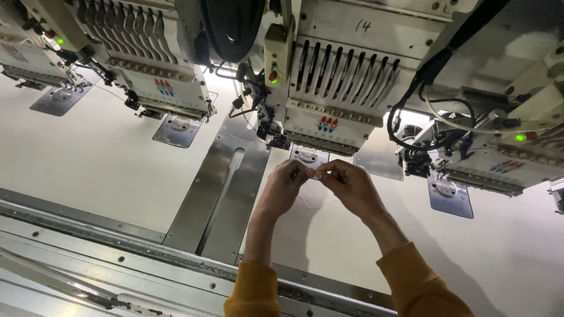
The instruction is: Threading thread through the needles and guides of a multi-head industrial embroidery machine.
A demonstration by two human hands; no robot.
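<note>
On the left, a white sewing head point(155, 82) waits. The left hand point(286, 186) and right hand point(348, 185) pinch together on a thin white thread point(309, 174), just under the middle white sewing head point(335, 94). The thread looks not yet in the needle.

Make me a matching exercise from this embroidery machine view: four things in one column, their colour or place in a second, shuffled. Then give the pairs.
Things:
1. sleeves
2. indicator light
3. metal needle plate
4. left hand and right hand

Descriptions:
A. glowing green on the right-hand head
B. fingertips together below the middle embroidery head
C. mustard yellow
D. flat on the white table under the right-hand head

Pairs: 1-C, 2-A, 3-D, 4-B
</note>
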